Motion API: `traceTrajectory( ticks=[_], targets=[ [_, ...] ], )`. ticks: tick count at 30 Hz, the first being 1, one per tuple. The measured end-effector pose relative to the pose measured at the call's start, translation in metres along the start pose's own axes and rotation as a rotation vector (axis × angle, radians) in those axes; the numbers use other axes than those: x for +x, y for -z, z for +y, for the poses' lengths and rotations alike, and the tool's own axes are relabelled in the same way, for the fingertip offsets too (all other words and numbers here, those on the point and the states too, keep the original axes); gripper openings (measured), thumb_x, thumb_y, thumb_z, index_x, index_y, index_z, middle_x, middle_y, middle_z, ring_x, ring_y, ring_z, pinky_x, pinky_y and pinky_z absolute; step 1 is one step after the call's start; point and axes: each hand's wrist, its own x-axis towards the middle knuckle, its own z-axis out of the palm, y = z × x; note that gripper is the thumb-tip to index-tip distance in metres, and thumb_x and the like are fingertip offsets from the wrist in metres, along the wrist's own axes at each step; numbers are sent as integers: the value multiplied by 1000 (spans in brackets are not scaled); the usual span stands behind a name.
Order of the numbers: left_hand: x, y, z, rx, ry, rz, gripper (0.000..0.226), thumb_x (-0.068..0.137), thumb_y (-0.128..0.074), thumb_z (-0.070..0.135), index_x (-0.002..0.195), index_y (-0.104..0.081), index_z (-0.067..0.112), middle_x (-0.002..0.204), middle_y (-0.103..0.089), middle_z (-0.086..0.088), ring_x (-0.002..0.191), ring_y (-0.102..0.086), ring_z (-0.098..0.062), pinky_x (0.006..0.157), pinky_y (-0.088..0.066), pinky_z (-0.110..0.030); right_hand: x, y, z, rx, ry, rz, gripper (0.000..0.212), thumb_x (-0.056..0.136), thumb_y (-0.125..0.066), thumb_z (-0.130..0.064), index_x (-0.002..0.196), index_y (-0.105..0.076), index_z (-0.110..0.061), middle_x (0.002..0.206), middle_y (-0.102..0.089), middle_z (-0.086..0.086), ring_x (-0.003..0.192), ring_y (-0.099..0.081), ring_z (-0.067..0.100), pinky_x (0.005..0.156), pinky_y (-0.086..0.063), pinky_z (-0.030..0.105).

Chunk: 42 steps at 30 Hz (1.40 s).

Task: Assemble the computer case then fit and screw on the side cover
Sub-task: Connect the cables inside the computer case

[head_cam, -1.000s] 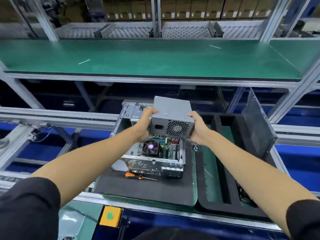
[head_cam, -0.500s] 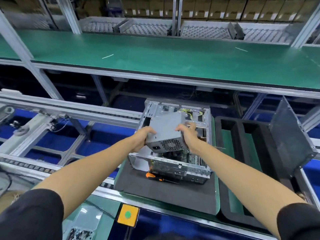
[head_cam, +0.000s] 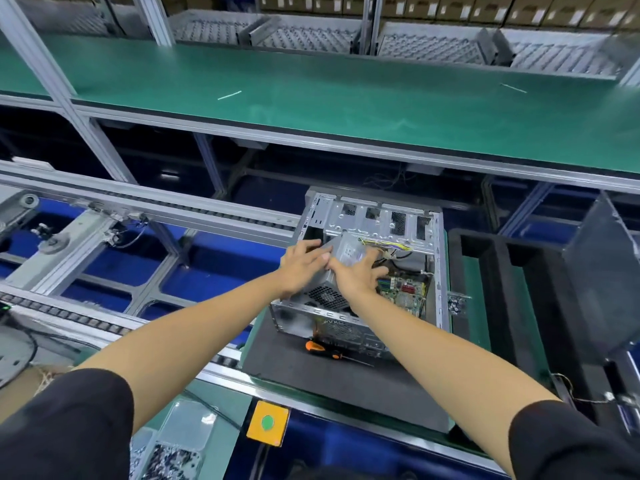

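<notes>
Head view: both hands clasp the grey metal power supply box [head_cam: 341, 261] – left hand [head_cam: 302, 262] on its left side, right hand [head_cam: 356, 276] on top – tilted inside the open silver steel computer case [head_cam: 363, 268] on a black foam mat [head_cam: 332, 379]. An orange-handled screwdriver [head_cam: 327, 351] lies before the case.

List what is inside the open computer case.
Inside the case: a grey power supply held by the left hand and right hand, yellow cables, and a green motherboard. Hands and supply cover the rest.
</notes>
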Motion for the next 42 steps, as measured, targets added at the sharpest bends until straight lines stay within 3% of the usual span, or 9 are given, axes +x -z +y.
traceTrajectory(
  ticks=[9,14,18,22,25,30,34,37,42],
  targets=[
    [5,2,-21,83,-77,43,68,86,-17,81,151,-20,60,163,-14,10,149,-7,-19,119,-4,-44,7,-38,-5,-193,39,63,76,82,-67,-51,144,-23,-42,135,-23,12,113,-48,39,77,-37,43],
    [7,0,-20,-55,-119,64,25,93,-29,76,112,-24,92,164,-16,12,148,-6,-8,122,-4,-44,7,-46,-7,-253,93,5,56,98,-50,-39,148,-25,-41,146,-20,10,121,-45,37,80,-42,43],
    [19,2,-26,163,-206,82,59,92,-14,81,123,-57,57,166,-16,10,150,-5,-8,120,-2,-41,14,-26,-10,-349,247,-53,24,104,-37,-36,126,-38,-28,136,-44,8,101,-61,34,76,-44,41],
    [32,2,-26,399,-283,119,61,96,-16,74,116,-59,35,139,-45,5,136,-35,-19,114,-19,-40,40,13,-14,-747,650,-32,7,103,-38,-28,104,-45,-25,89,-65,0,81,-63,29,65,-40,36],
    [40,0,-19,603,-323,181,69,92,-18,75,125,-53,25,114,-45,0,114,-44,-23,106,-29,-40,68,42,-25,-1134,981,-72,22,100,-40,-33,120,-40,-23,81,-69,5,57,-51,26,50,-30,32],
    [49,-12,-15,735,-297,150,83,86,-26,74,139,-41,12,127,-43,-9,122,-40,-30,108,-30,-45,116,89,-44,-1253,1697,-214,45,90,-54,-41,133,-45,-29,80,-58,0,61,-55,22,60,-41,26],
    [56,-13,-16,732,-324,133,82,81,-23,70,132,-44,10,137,-43,-12,129,-39,-32,110,-29,-46,135,78,-28,-954,1260,183,41,77,-77,-42,115,-66,-31,100,-36,2,90,-44,26,87,-30,42],
    [62,-12,-15,779,-380,121,70,86,-31,67,124,-43,9,125,-44,-12,114,-43,-32,107,-31,-48,129,44,-10,-689,898,198,16,82,-76,-34,97,-73,-30,107,-39,4,102,-38,26,91,-22,39],
    [67,-11,-18,851,-433,131,66,91,-33,68,118,-43,9,114,-41,-10,104,-39,-29,102,-33,-47,133,26,-3,-838,1018,16,27,96,-55,-26,118,-64,-15,112,-51,8,109,-44,31,94,-32,45]
  ],
)
